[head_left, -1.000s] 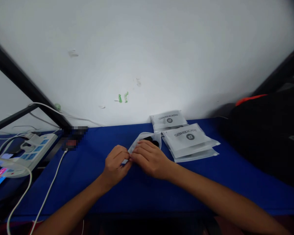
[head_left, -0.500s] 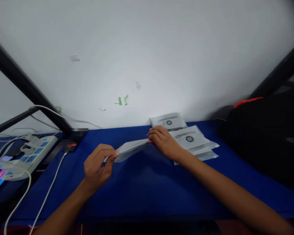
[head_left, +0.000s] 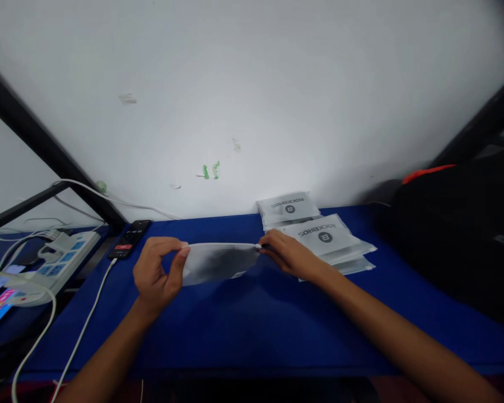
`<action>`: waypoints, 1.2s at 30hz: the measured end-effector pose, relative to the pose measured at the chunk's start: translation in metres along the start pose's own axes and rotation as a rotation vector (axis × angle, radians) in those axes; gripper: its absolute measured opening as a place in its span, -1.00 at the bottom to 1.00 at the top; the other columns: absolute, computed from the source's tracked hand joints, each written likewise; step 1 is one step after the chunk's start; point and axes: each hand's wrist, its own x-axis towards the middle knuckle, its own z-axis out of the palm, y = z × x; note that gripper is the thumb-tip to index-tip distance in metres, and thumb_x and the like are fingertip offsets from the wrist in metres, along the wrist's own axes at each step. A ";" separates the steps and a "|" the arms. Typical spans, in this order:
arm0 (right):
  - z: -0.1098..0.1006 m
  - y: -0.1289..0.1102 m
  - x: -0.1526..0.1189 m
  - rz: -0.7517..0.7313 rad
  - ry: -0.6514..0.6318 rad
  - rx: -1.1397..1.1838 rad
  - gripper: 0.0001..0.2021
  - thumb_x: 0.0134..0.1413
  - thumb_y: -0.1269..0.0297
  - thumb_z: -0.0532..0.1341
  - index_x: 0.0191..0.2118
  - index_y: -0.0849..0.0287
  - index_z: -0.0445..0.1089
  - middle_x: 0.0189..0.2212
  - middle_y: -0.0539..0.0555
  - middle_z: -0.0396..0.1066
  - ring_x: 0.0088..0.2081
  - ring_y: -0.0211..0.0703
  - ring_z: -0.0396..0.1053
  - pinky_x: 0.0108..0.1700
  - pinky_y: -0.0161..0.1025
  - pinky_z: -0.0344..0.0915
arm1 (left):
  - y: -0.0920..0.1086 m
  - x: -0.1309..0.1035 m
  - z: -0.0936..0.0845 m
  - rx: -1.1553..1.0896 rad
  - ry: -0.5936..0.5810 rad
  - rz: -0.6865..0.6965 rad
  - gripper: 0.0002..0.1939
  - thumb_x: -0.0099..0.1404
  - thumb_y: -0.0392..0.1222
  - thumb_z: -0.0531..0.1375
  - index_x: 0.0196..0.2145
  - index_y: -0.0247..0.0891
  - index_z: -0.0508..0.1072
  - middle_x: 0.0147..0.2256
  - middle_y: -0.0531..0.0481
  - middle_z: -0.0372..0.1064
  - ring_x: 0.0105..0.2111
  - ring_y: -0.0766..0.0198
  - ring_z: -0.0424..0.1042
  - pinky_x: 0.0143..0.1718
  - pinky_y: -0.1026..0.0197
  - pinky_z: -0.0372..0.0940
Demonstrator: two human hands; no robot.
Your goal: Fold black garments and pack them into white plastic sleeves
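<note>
A frosted plastic zip bag point(head_left: 218, 263) with something dark inside hangs between my two hands, its white top edge stretched nearly level. My left hand point(head_left: 159, 268) pinches the bag's upper left corner between thumb and fingers. At the upper right corner, my right hand point(head_left: 288, 254) grips the end of the top edge, where a small pale zip slider seems to sit. Just beyond my right hand lies a stack of similar bags point(head_left: 327, 238) printed ROCKBROS, partly covered by my hand and forearm. Another printed bag point(head_left: 289, 208) lies behind it by the wall.
A blue-covered table point(head_left: 235, 330) meets a white wall point(head_left: 277, 101). At left are a phone point(head_left: 130, 238) on a white cable, a power strip point(head_left: 63, 263) and a second lit phone point(head_left: 0, 310). A large black item point(head_left: 457, 240) with an orange edge bulks at right.
The held bag has turned from a tilted, nearly edge-on pose to hanging with its face towards me. My left hand rose slightly and moved left; my right hand shifted a little right and down.
</note>
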 end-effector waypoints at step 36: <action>-0.001 -0.036 0.017 -0.035 0.041 -0.026 -0.82 0.29 0.40 0.06 -0.12 0.23 0.40 -0.08 0.26 0.37 -0.05 -0.04 0.33 -0.07 -0.03 0.41 | 0.015 -0.007 0.072 -0.141 -0.551 0.000 -0.84 0.40 -0.24 0.09 -0.32 -0.25 0.43 -0.35 -0.03 0.45 -0.32 0.21 0.39 -0.25 0.14 0.29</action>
